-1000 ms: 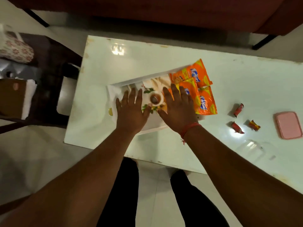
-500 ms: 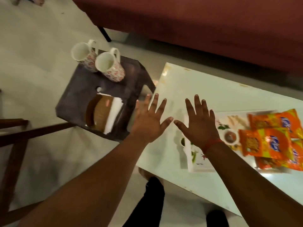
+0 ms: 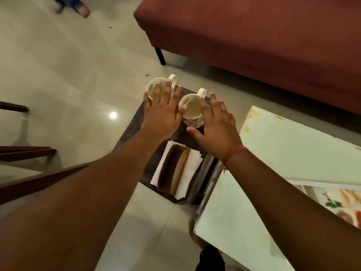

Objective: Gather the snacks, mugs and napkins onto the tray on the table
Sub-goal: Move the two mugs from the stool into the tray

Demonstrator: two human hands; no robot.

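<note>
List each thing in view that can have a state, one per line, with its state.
left mug: upright on the stool, empty, left hand spread over it
right mug: upright, empty, right hand open beside it
napkins: stacked in their holder on the dark stool
tray: on the table, no mugs seen

mugs (image 3: 192, 110) crowded together (napkins (image 3: 187, 171) near)

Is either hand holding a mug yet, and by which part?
Neither. Left hand and right hand hover spread over the two mugs; no fingers curl round a body or handle.
</note>
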